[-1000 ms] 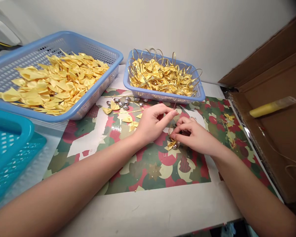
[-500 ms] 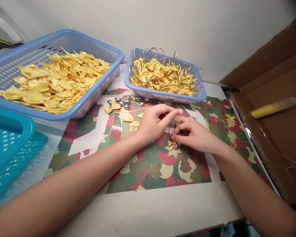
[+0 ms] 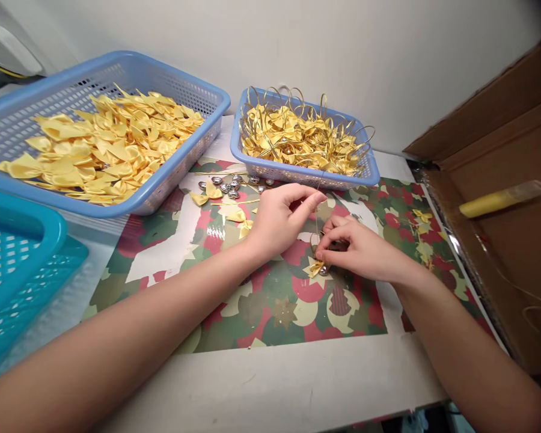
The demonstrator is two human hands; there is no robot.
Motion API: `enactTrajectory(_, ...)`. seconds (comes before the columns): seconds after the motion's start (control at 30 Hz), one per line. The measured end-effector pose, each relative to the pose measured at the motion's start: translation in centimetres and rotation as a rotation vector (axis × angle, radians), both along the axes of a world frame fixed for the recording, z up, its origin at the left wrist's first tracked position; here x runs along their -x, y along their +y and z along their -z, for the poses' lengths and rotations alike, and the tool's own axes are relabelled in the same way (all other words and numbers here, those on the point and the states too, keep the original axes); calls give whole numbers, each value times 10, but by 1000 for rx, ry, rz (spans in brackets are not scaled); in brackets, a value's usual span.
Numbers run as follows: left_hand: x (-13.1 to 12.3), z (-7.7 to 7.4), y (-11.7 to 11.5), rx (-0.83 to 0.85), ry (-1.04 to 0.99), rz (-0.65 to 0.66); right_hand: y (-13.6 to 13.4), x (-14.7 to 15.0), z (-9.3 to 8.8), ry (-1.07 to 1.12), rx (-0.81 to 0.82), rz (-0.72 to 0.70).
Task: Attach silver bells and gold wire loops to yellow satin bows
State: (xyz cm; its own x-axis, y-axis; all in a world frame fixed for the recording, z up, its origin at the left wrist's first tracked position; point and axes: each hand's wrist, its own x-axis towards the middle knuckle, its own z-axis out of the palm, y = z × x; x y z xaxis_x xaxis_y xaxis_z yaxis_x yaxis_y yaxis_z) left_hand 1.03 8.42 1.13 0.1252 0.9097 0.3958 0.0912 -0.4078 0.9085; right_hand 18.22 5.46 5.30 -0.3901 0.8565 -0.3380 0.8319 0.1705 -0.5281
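Between thumb and forefinger, my left hand point(image 3: 285, 216) pinches the upper end of a thin gold cord point(image 3: 316, 221) over the middle of the patterned paper. Lower and to the right, my right hand point(image 3: 355, 248) is closed on the same cord, its other fingers curled. From the cord's looped lower part hangs a yellow ribbon bow point(image 3: 315, 268), with a silver bell point(image 3: 324, 270) against it, just under my right fingertips. Loose silver bells point(image 3: 231, 186), yellow bows point(image 3: 206, 193) and straight gold cords point(image 3: 234, 203) lie beyond my left hand.
A large blue basket point(image 3: 180, 177) of yellow bows stands at left. Behind my hands is a smaller blue basket point(image 3: 306, 175) of bows with looped gold cords. A teal basket point(image 3: 49, 222) is at the left edge. At right, a yellow tube point(image 3: 500, 199) lies by cardboard point(image 3: 514, 252).
My left hand has dropped slightly and shifted a little left, still pinching the cord. My right hand keeps its hold. The whole view has moved slightly.
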Motion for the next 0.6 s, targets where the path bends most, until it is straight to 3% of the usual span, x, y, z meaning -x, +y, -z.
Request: enactTrajectory(0.6,1,-3,1,58,-40,-43,-8,-3,-4,45,73,21)
